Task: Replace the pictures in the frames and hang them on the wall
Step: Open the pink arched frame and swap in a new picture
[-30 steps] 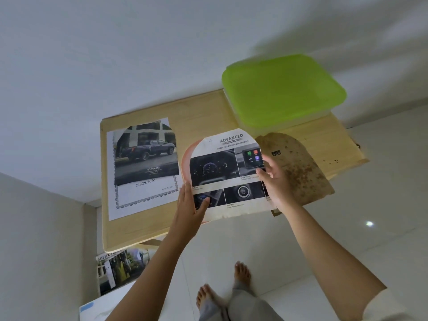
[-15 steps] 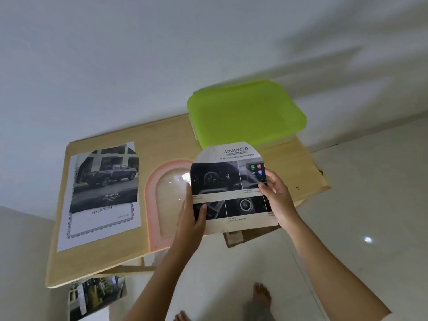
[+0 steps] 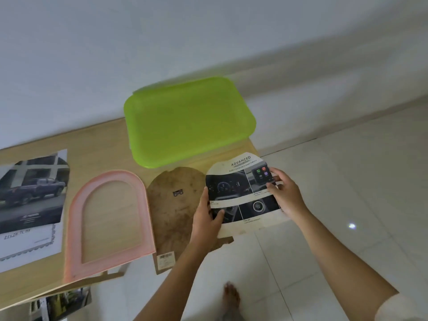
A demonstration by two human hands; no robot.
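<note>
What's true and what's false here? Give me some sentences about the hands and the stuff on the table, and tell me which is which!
1. The left hand and the right hand both hold the arch-shaped picture. True.
2. The pink frame has a picture inside. False: it is empty, and the table shows through.
3. The brown backing board lies between the pink frame and the held picture. True.
4. The green lid covers the truck print. False: they lie apart, with the print at the table's left.

the left hand (image 3: 206, 218) and right hand (image 3: 286, 193) have carried the arched picture (image 3: 243, 193) rightward off the pink frame (image 3: 74, 228).
</note>
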